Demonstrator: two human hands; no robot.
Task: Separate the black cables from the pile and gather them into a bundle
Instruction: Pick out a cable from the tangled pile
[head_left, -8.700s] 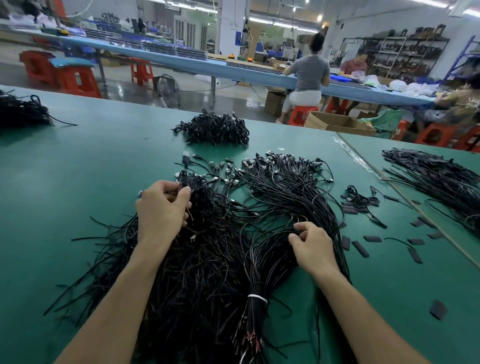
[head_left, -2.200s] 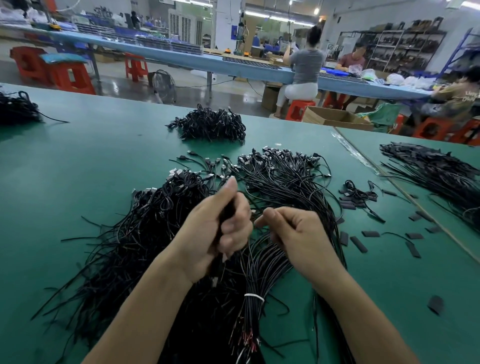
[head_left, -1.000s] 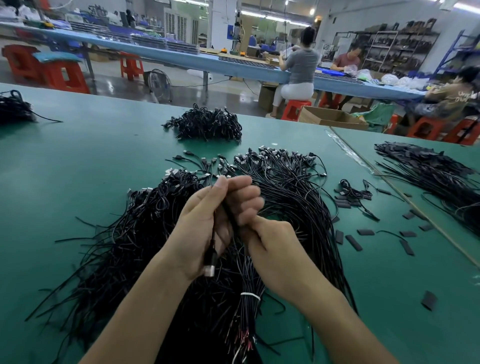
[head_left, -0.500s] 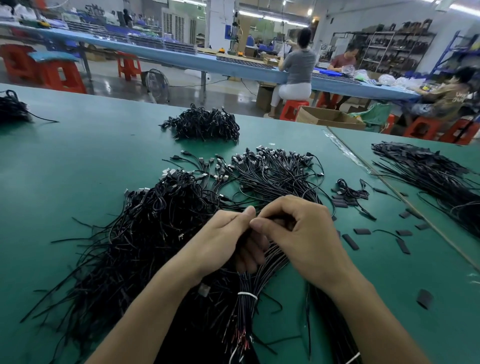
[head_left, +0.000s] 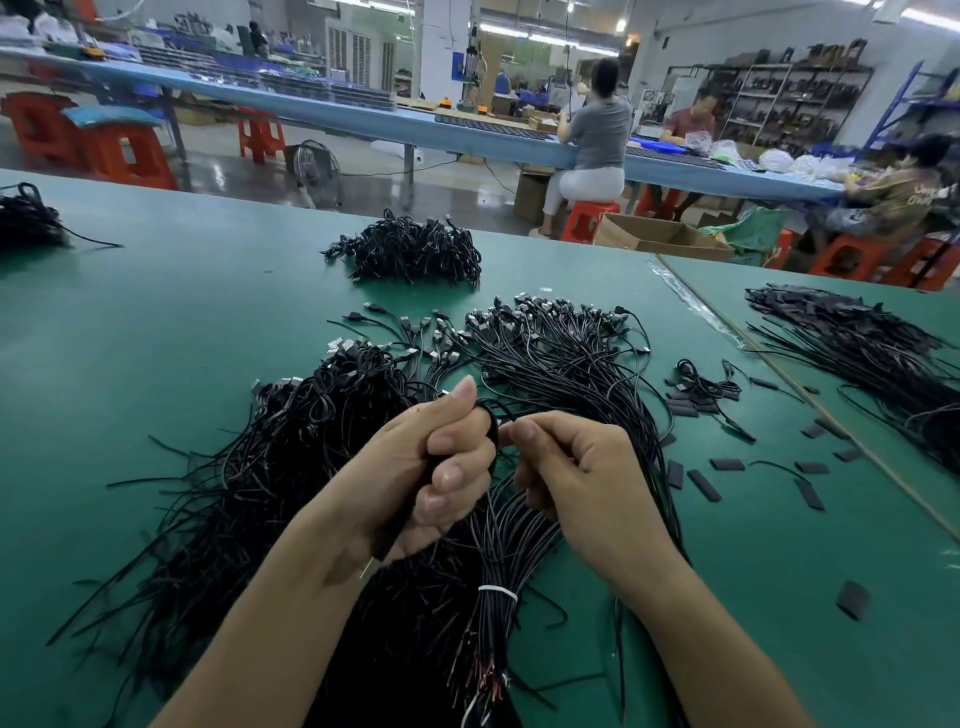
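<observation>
Over the cable pile (head_left: 291, 457) on a green workshop table (head_left: 156, 322), left grip (head_left: 426, 467) round black cables (head_left: 492, 436), right grip (head_left: 587, 478) pinching them.

Green worktable (head_left: 156, 312); long blue bench (head_left: 363, 118) behind — red stools (head_left: 137, 158); far shelving (head_left: 789, 98), seemingly full

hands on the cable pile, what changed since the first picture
Both hands rose off the pile and met above its middle: the left hand now grips a few black cables, the right hand pinches them beside it. The tied bundle, its white tie and the far cable heap lie as before.
</observation>
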